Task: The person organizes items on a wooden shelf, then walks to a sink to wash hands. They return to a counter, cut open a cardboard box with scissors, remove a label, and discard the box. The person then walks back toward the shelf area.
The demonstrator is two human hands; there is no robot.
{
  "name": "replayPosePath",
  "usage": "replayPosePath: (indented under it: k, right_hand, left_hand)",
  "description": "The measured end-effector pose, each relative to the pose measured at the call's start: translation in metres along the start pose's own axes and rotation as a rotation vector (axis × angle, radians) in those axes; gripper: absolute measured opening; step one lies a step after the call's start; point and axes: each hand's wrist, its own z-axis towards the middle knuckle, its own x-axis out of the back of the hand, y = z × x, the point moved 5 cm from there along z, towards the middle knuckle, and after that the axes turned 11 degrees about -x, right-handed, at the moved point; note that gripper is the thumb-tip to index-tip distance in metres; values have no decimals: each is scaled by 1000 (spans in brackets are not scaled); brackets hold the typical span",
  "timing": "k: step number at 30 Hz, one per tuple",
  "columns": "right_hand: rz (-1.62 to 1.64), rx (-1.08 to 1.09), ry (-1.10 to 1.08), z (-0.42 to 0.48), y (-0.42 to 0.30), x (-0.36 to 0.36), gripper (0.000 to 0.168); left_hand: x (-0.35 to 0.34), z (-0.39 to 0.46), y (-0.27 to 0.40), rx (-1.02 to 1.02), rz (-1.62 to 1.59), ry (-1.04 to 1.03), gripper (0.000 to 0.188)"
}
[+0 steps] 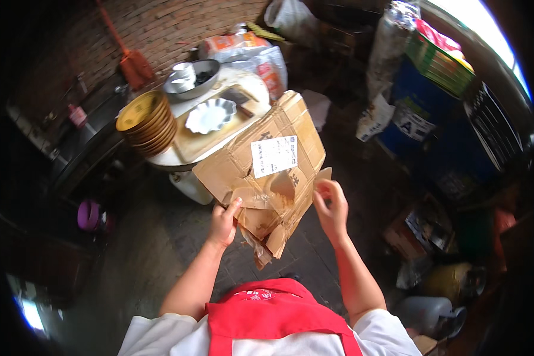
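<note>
A worn, flattened cardboard box is held up at a tilt in front of me. My left hand grips its lower left edge, thumb on top and fingers hidden beneath. At the right edge, the curled fingers of my right hand pinch a tan strip, which could be tape or a small flap. A white label bearing writing is stuck on the cardboard. Loose brown packing tape crosses the torn lower part, and a crumpled piece of tape hangs from the bottom corner.
Beyond the cardboard, a round white table carries stacked yellow-brown bowls, a fluted white dish, a cleaver on a cutting board and a grey basin. Blue barrels and a green crate stand right.
</note>
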Motion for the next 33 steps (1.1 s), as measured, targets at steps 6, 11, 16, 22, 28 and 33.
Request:
replayPosePath:
  k: [6, 11, 16, 22, 28, 33]
  right_hand:
    - [17, 307, -386, -2, -99, -102, 14]
    - [-75, 407, -379, -32, -121, -141, 10]
    - [-118, 413, -395, -58, -153, -170, 10]
    - [-159, 448, -359, -90, -184, -207, 10]
    - [-142, 427, -375, -109, -198, -243, 9]
    - [11, 339, -478, -106, -203, -262, 10]
  left_hand:
    - [18, -33, 47, -169, 99, 63, 28]
    - [56, -56, 82, -240, 202, 64, 21]
    - [87, -68, 119, -308, 271, 24, 22]
    - [122, -81, 157, -378, 400, -12, 23]
    - [158, -91, 178, -435, 554, 3, 21]
    - [172, -102, 193, -454, 581, 54, 20]
